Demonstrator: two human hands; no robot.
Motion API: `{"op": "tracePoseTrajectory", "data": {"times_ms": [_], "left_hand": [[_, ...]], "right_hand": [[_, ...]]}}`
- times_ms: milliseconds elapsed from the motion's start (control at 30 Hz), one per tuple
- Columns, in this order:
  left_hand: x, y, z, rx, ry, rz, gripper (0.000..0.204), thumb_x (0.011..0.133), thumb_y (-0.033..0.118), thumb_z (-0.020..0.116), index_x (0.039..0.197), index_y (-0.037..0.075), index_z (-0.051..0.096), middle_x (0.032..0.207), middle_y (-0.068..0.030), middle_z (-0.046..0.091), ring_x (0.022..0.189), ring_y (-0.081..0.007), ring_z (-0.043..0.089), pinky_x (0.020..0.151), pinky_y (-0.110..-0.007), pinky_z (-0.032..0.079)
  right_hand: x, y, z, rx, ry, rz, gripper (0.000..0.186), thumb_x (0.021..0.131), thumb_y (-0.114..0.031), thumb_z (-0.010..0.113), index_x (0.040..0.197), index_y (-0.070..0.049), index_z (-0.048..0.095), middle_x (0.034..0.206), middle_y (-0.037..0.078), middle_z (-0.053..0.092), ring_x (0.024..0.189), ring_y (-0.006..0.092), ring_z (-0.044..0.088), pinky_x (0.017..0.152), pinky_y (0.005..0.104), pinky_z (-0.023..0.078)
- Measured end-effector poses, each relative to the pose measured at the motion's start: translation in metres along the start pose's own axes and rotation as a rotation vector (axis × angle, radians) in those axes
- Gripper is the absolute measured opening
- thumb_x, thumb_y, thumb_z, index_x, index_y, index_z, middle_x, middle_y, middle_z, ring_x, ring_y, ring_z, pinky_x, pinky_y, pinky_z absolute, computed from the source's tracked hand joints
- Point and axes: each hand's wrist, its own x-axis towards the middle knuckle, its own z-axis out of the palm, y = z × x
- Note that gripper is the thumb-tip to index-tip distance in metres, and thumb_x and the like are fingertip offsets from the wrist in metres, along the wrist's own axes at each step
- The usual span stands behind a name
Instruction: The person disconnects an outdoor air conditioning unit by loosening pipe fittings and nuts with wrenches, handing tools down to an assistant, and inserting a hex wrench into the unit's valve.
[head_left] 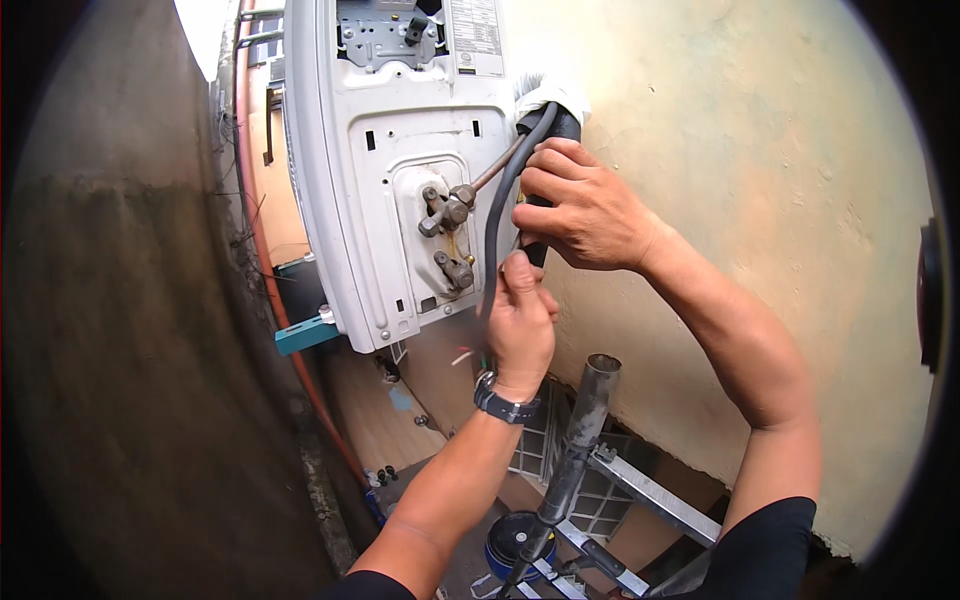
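A white outdoor air-conditioner unit [360,260] shows two metal service valves [452,212] on its side, with a bare pipe [497,160] joined to the upper one. A black insulated pipe bundle [560,126] comes from a white-wrapped wall opening, a dark grey cable [493,228] running alongside. My right hand [580,205] is closed on the bundle beside the upper valve. Below it, my left hand [521,320], wearing a watch at the wrist, is closed round the lower stretch of the dark cable and bundle; exactly which strands it holds is partly hidden by its fingers.
A cream wall [760,160] stands right, a dark wall [110,330] left with an orange pipe [260,240]. A teal bracket [305,335] supports the unit. A metal pole with a ladder-like frame [650,490] rises below, high above a floor with a blue-rimmed bucket [495,560].
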Motion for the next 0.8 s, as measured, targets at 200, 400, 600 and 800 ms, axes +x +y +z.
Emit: {"op": "tracePoseTrajectory", "data": {"times_ms": [200,400,600,800], "left_hand": [[0.008,-0.015,0.007,0.091,0.060,0.177,0.031,0.111,0.035,0.053,0.122,0.006,0.056,0.075,0.0007,0.055,0.060,-0.0057,0.050,0.055,-0.021,0.043],[0.016,-0.003,0.007,0.007,-0.039,-0.018,0.036,0.108,0.042,0.058,0.118,0.007,0.056,0.073,0.0018,0.054,0.056,-0.0050,0.050,0.049,-0.020,0.040],[0.014,-0.005,0.004,-0.098,-0.015,-0.019,0.034,0.104,0.037,0.066,0.113,0.007,0.051,0.073,-0.0001,0.055,0.052,-0.0067,0.053,0.044,-0.021,0.039],[0.013,-0.008,0.003,-0.247,0.022,0.060,0.035,0.100,0.023,0.073,0.110,0.005,0.045,0.091,-0.0055,0.058,0.063,-0.0107,0.061,0.053,-0.024,0.050]], "right_hand": [[0.001,0.002,-0.004,-0.018,-0.016,-0.023,0.019,0.082,-0.026,0.075,0.089,-0.017,0.060,0.098,0.004,0.055,0.100,0.0249,0.056,0.105,0.0423,0.041],[-0.004,0.002,0.000,0.056,0.010,0.032,0.016,0.082,-0.025,0.074,0.090,-0.017,0.063,0.098,0.004,0.055,0.102,0.0246,0.056,0.107,0.0418,0.040],[-0.011,-0.004,-0.003,0.118,0.028,0.093,0.018,0.083,-0.024,0.075,0.098,-0.017,0.067,0.099,0.007,0.054,0.106,0.0284,0.055,0.110,0.0440,0.039],[-0.010,-0.003,-0.013,0.222,-0.009,0.094,0.011,0.087,-0.027,0.073,0.098,-0.023,0.074,0.104,0.007,0.055,0.113,0.0287,0.054,0.115,0.0448,0.035]]}}
